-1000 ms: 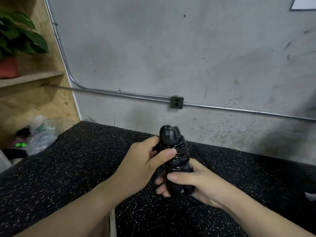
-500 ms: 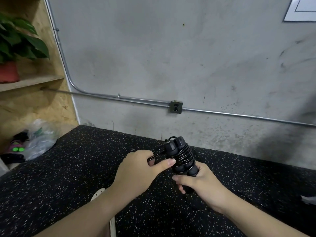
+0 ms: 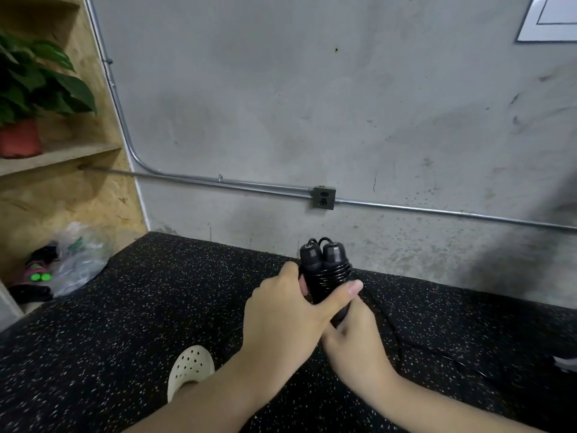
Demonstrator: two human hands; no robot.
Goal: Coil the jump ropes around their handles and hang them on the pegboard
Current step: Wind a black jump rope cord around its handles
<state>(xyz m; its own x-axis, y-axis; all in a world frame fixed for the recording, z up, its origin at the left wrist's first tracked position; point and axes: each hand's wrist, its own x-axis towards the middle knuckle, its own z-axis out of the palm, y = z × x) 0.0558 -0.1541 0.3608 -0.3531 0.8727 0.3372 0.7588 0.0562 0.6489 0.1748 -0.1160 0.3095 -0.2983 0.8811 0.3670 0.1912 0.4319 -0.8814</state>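
Now, left to right:
Shelf [image 3: 59, 153]: plywood, far left, with a plant [image 3: 37, 85] in a red pot [image 3: 20, 137] on it.
Bag [image 3: 79, 256]: clear plastic, on the lower shelf level beside dark items with green dots.
Floor [image 3: 125, 323]: black rubber with white specks, running up to the grey wall [image 3: 312, 104].
Conduit [image 3: 218, 182]: metal pipe along the wall, joining a small outlet box [image 3: 324, 198].
Shoe [image 3: 190, 371]: cream, perforated, on the floor below the left forearm.
Left hand [image 3: 281, 320]: closed around the rope bundle from the left, thumb laid across its front, fingers behind it.
Rope [image 3: 326, 273]: black, two handles side by side and upright, cord coiled tight around them just below the caps; held above the floor in front of the wall.
Right hand [image 3: 356, 342]: closed on the lower end of the handles, mostly under the left hand; how its fingers sit is hidden.
Loose cord [image 3: 393, 323]: a thin black line trails from the bundle to the right over the floor.
Paper [image 3: 549, 20]: white sheet on the wall, top right.
Change: half a second ago the left thumb only pointed at the coils with a stub of cord in the fingers; it is now wrapped over them, and the handles stand straighter.
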